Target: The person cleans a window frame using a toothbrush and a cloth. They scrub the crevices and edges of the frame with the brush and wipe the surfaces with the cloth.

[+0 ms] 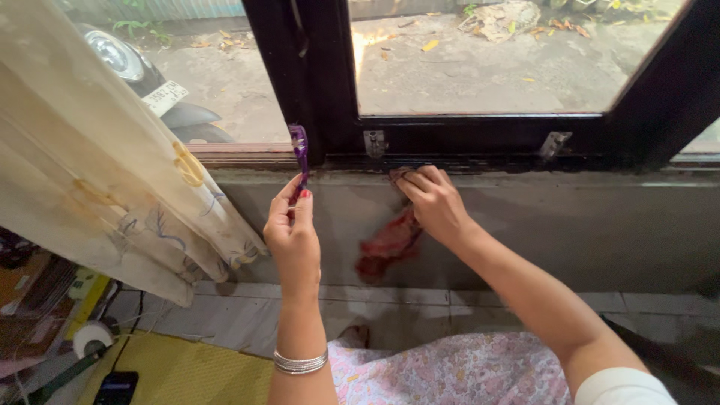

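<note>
Looking down at our own arms, we see our left hand raised in front of the grey wall below the window, its thumb and forefinger pinched tight on the lower end of a purple toothbrush; the handle rises straight up out of the fingertips, and the brush head stands above them, level with the dark window frame and just beside its upright post. Our right hand lies further right, knuckles up, fingers curled and pressed down onto the window sill at the foot of the frame, closed over the top of a red cloth. Most of that cloth hangs out from under the palm, down and to the left against the wall, so the bulk of it lies below the fingers while only a small bunched part sits beneath them; how much is gripped we cannot tell. The two hands are apart, toothbrush to the left of the cloth. A silver bangle circles our left wrist. A pale patterned curtain hangs at left, and through the glass we see part of a scooter on the concrete yard outside
</note>
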